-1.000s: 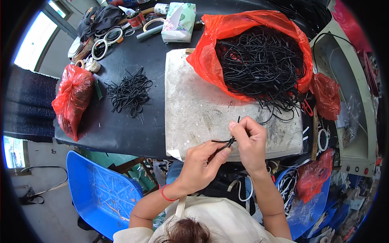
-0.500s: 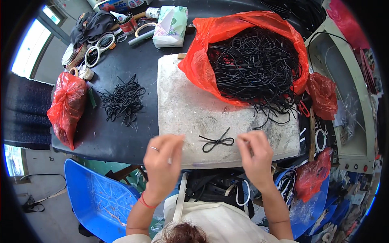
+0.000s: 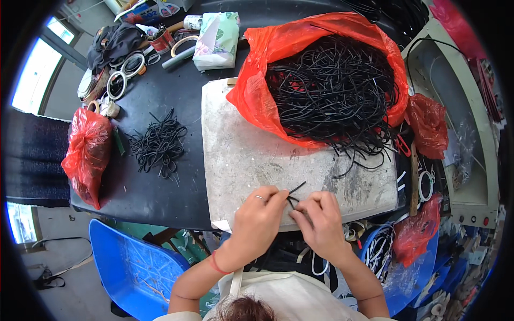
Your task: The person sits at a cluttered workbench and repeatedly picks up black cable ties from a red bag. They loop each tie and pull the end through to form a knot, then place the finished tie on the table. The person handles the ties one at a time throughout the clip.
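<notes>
A short black cord is pinched between my two hands, low over the front of the pale worn board. My left hand, with a ring on one finger, closes its fingertips on one side of it. From the other side, the thumb and fingers of my right hand also grip the cord. One free end points up and to the right; the rest is mostly covered by my fingers. On the dark table to the left lies a pile of black cord loops.
A red plastic bag stands open at the board's far side, loose black cords spilling out. A knotted red bag sits on the left. Tissues and tape rolls are at the back. Below the table is a blue chair.
My hands have come together from either side and taken hold of the cord bow that lay on the board. The view has shifted slightly.
</notes>
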Motion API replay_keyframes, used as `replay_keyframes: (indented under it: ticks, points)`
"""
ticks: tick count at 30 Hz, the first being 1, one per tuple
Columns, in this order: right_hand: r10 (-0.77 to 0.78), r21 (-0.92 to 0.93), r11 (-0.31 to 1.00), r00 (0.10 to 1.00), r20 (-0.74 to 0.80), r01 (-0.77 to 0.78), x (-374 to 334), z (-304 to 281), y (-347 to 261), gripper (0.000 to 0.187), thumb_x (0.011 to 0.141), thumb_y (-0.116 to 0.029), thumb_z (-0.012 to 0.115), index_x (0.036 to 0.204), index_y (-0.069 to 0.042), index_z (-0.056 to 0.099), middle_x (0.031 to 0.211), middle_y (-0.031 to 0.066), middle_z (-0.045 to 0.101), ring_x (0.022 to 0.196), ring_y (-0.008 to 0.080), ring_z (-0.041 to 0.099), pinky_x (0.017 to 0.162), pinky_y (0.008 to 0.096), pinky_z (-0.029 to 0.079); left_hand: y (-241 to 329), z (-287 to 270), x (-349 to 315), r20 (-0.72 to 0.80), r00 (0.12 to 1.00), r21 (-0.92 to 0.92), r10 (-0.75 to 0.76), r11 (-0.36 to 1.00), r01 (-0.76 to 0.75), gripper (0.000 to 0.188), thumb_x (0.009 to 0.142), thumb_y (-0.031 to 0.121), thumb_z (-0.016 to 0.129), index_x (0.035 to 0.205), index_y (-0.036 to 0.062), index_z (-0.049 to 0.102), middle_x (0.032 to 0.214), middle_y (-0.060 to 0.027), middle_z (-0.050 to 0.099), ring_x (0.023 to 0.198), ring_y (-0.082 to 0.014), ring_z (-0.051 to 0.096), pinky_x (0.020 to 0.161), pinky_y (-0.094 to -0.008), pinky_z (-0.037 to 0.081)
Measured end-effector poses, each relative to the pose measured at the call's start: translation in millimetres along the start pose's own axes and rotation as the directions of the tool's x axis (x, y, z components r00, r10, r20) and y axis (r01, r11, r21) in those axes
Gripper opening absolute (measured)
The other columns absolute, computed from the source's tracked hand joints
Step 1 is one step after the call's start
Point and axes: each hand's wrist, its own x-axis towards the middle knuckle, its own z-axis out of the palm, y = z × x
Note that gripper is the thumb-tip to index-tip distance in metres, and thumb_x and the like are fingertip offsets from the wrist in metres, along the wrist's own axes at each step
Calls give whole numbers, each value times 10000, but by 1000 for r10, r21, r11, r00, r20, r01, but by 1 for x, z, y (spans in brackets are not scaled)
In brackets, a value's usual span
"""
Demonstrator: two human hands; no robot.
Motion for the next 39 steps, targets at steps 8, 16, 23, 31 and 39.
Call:
replay_keyframes:
  ticks: [8,16,23,31,39]
  points:
    - [58,77,995,998,-20,-56,10,-4,2,170,682,-69,694,794,-28,572,776,86,484,735,260,489,635,343,403,6,-20,-2,-16,996,-198,-93,976,88,186,739,-35,608,917,15,619,845,-134,582,711,-287,589,620,-323,477]
    - [-87,-139,986,995,58,94,21,-1,8,159,671,-65,644,724,-46,495,719,76,446,676,244,481,594,348,401,4,1,7,23,990,-83,-138,987,139,152,728,2,643,877,33,640,770,-110,571,647,-248,574,564,-309,453]
    - [-129,-193,972,991,40,135,19,5,8,162,658,-69,622,716,-35,475,704,87,418,661,250,456,602,338,383,9,0,12,34,990,-50,-134,990,135,122,721,-9,636,839,21,634,730,-113,561,630,-258,558,568,-332,442]
    - [147,360,917,985,88,-170,10,-19,23,169,746,-38,619,854,-35,488,790,42,465,694,141,462,617,256,376,4,-27,-4,-27,953,-216,-302,933,289,177,715,-7,635,886,36,646,799,-98,586,692,-226,569,604,-308,454]
    - [348,566,767,937,31,-303,7,-15,25,94,793,-9,590,870,-15,537,773,15,524,656,62,490,587,201,399,0,-4,-1,-36,998,163,56,985,-49,207,727,96,661,934,94,657,1067,-110,559,1068,-305,447,913,-414,319]
